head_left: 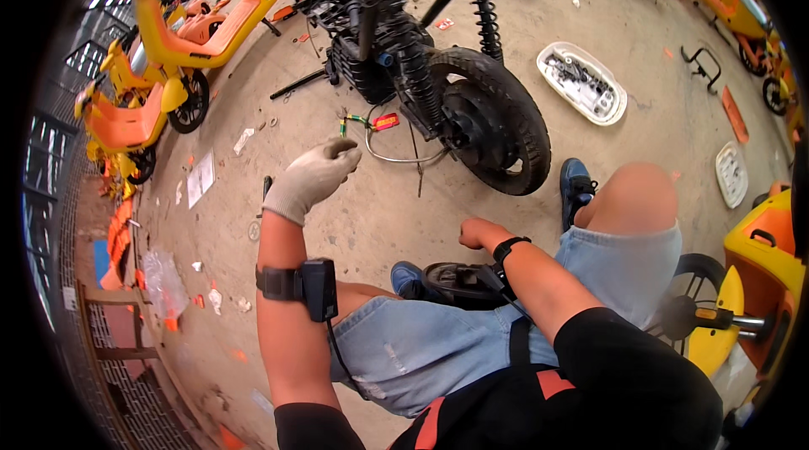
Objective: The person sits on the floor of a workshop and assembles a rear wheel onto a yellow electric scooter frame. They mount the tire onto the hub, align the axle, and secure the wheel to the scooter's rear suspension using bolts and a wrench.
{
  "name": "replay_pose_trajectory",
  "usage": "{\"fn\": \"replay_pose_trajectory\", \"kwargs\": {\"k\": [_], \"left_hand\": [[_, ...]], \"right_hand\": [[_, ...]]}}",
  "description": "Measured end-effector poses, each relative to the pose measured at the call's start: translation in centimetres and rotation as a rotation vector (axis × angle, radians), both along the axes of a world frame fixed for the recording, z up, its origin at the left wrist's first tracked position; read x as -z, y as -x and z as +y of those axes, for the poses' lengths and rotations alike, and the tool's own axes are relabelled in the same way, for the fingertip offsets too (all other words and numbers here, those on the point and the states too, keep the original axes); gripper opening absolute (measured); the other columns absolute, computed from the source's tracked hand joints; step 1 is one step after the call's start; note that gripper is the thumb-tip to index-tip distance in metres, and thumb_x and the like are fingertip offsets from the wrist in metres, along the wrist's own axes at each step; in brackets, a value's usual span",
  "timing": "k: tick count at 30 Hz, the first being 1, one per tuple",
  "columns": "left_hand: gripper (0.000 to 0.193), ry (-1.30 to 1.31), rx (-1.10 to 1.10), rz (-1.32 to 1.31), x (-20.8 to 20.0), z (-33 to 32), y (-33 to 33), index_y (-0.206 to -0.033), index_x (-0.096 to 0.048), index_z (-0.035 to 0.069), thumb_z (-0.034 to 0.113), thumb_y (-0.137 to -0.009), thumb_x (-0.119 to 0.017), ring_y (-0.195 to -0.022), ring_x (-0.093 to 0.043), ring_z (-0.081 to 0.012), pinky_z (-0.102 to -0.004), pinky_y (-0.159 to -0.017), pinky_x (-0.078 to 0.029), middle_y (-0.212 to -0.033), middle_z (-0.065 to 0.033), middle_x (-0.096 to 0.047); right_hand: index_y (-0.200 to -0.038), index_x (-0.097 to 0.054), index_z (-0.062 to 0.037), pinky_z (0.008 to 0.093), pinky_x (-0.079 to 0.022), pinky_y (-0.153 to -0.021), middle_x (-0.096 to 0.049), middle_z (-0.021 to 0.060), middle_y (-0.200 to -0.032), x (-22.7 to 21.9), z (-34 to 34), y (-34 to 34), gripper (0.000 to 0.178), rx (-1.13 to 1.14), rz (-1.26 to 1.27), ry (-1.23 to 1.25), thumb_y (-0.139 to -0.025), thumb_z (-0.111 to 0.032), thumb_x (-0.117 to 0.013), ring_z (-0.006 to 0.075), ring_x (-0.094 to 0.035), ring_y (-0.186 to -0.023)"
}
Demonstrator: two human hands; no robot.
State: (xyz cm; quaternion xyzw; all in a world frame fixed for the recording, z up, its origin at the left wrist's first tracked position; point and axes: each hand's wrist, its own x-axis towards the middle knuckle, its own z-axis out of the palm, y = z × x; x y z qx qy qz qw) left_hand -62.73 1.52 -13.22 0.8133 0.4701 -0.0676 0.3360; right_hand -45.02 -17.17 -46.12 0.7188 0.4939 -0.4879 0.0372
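Observation:
My left hand (312, 180), in a pale knit glove, is raised with its fingers curled together; whether anything is in them is hidden. Just past its fingertips shows a green-and-yellow wire (357, 120) beside a red tag-like piece (385, 121). My bare right hand (480, 233) is closed in a fist above the floor near my knees, with nothing seen in it. Ahead of both hands stands a partly stripped scooter frame (371, 37) with black coil shocks (489, 20) and a rear wheel (497, 121). A grey cable (396, 159) loops down beside that wheel.
A white tray (619, 113) of metal parts lies right of the wheel, a smaller white tray (731, 174) farther right. Yellow scooters (202, 45) line the left; another yellow scooter (758, 239) is close on my right. Paper (201, 179) and a plastic bag (164, 281) litter the floor.

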Motion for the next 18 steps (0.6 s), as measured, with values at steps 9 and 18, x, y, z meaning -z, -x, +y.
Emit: {"fn": "replay_pose_trajectory", "kwargs": {"k": [9,18], "left_hand": [[0.051,-0.187,0.256,0.56,10.6,1.8,-6.8,-0.134,-0.06,0.011,0.043,-0.096,-0.053,-0.116,-0.064,-0.0377,-0.0426,-0.099,-0.05,-0.122,-0.0191,-0.069],[0.04,0.398,-0.634,0.19,35.7,10.5,-1.9,-0.127,-0.059,0.013,0.04,-0.097,-0.058,-0.071,-0.068,-0.0218,-0.0385,-0.058,-0.054,-0.098,-0.0076,-0.068]], "right_hand": [[-0.093,-0.073,0.0052,0.0486,-0.055,-0.082,-0.07,0.0294,-0.102,6.0,-0.5,2.4,0.029,0.707,0.487,0.146,-0.092,-0.022,-0.063,0.0423,-0.069,-0.094],[-0.11,-0.07,0.0016,0.048,-0.051,-0.097,-0.067,0.0249,-0.118,4.7,-1.1,0.9,0.039,1.113,0.423,0.093,-0.092,-0.032,-0.06,0.0412,-0.063,-0.113]]}}
